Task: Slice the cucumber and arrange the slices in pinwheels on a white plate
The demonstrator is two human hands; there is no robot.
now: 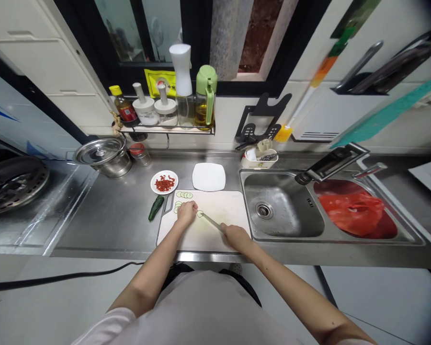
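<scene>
- The person's 2 hands are apart from each other, both over the white cutting board (233, 206) at the lower centre of the frame.
- The right hand (237, 236) is closed around the handle of a knife (211, 221), right of the frame's centre line; its blade points up and left across the board.
- The left hand (187, 213) is at the board's left half, fingers bunched and bent; whether they grip anything cannot be told.
- 1 pale, green-edged cucumber slice (200, 213) is at the knife's tip, just beside the left fingers.
- More cucumber slices lie on the board: an overlapping row (185, 195) at its upper left corner, and a group (177, 207) below that, partly hidden by the left hand.
- A dark green cucumber piece (155, 207) lies on the steel counter (93, 211), just left of the board.
- Above it in the frame, a round white plate (153, 184) bears small red pieces (164, 183).
- A white squarish plate (209, 176) sits just above the board.
- At right, the sink's right basin holds a red plastic bag (355, 213).
</scene>
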